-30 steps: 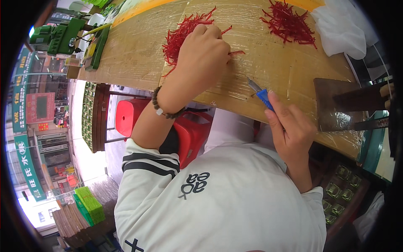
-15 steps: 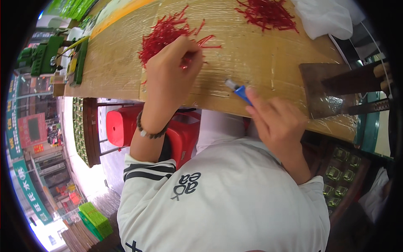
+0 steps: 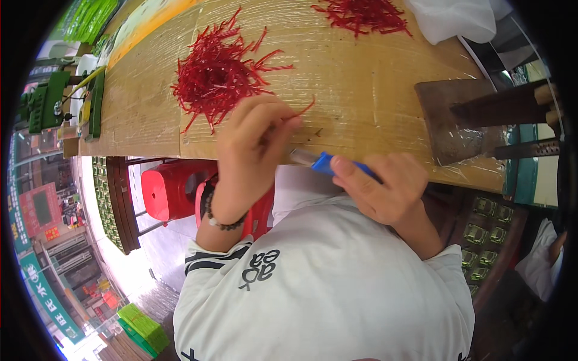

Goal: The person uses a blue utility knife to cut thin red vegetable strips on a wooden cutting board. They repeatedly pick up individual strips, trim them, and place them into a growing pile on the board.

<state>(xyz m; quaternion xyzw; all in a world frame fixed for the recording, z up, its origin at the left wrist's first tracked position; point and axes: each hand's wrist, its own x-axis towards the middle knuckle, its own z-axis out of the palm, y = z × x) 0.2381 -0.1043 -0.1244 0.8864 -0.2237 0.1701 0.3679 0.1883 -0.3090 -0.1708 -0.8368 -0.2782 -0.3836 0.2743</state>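
Observation:
Pinched in my left hand (image 3: 251, 141) is a thin red strip (image 3: 308, 108), its curved end sticking out past the fingertips. My right hand (image 3: 388, 183) is closed around a blue utility knife (image 3: 325, 162). The knife's short metal tip points left, toward the left hand's fingers, with a small gap between. A tangled heap of thin red strips (image 3: 211, 75) lies on the table just beyond my left hand. Farther off, at the top, is a second heap of red strips (image 3: 367, 15). What the strips are made of I cannot tell for sure.
Cardboard under clear film covers the table (image 3: 343, 78). A dark plate with a tool (image 3: 445, 120) stands at the right, near a white plastic bag (image 3: 454, 21). A green machine (image 3: 54, 99) is at the left edge. Red stools (image 3: 161, 195) stand below the table.
My left hand has drawn back from the heap toward me, and a red strip now shows in its fingers. My right hand has brought the knife left and nearer to it.

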